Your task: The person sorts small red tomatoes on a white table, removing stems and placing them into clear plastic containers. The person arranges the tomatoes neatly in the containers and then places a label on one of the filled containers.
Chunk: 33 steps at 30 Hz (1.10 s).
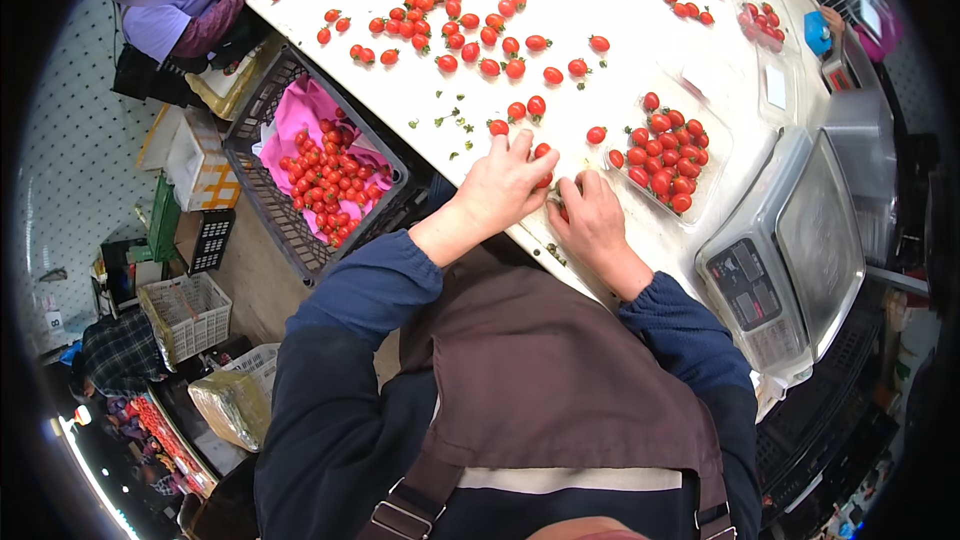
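Note:
My left hand (pixel 491 184) is curled at the near edge of the white table (pixel 645 22), with a cherry tomato (pixel 544 181) in its fingers. A second tomato (pixel 542 150) shows between the fingertips, and another (pixel 498 127) lies just beyond them. Close on the right, my right hand (pixel 594 221) has its fingers bent around a cherry tomato (pixel 563 213), mostly hidden by them. A clear plastic punnet (pixel 716 191) beside that hand contains many tomatoes (pixel 667 154). Loose green calyxes (pixel 454 116) are scattered beyond my left hand.
Loose tomatoes (pixel 487 37) spread over the table. A weighing scale (pixel 765 255) stands at right, near stacked clear containers (pixel 859 165). At left, a black crate (pixel 255 165) has pink lining and tomatoes. Co-workers (pixel 165 22) are at the far left and far right.

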Each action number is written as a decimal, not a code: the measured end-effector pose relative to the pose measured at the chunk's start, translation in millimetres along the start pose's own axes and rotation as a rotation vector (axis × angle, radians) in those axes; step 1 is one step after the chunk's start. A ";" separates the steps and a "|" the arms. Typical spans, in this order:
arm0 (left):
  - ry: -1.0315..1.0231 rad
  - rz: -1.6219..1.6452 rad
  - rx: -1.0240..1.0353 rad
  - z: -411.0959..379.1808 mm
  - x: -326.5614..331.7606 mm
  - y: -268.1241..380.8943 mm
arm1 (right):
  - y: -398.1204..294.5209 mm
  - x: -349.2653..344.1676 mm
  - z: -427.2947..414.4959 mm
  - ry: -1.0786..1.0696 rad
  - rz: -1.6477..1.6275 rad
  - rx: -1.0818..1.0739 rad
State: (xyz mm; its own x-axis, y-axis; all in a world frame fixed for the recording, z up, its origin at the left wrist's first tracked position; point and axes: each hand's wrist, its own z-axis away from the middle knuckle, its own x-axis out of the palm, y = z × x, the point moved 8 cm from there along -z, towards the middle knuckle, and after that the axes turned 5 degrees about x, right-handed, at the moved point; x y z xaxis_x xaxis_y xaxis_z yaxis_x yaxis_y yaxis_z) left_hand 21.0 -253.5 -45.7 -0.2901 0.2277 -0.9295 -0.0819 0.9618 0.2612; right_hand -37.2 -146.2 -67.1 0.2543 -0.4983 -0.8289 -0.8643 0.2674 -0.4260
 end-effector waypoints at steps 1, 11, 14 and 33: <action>-0.022 -0.002 0.000 -1.0 2.9 2.8 | 1.4 0.5 3.4 -0.012 0.005 0.007; 0.045 -0.044 -0.029 -8.9 25.0 -14.5 | 9.7 -22.3 20.2 0.016 -0.243 0.064; 0.213 0.297 -0.115 -9.5 14.4 -29.9 | 17.3 -22.7 25.7 0.023 -0.404 0.187; 0.028 0.810 -0.016 -124.5 3.2 83.5 | 28.1 -20.8 36.1 0.025 -0.486 0.223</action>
State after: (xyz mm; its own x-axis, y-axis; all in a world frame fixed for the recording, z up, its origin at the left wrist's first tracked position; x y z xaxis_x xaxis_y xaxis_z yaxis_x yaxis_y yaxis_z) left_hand -105.5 -191.3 5.6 -0.2894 0.8485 -0.4430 0.1501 0.4973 0.8545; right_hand -51.1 -98.6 -74.9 0.5890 -0.6275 -0.5092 -0.5356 0.1687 -0.8274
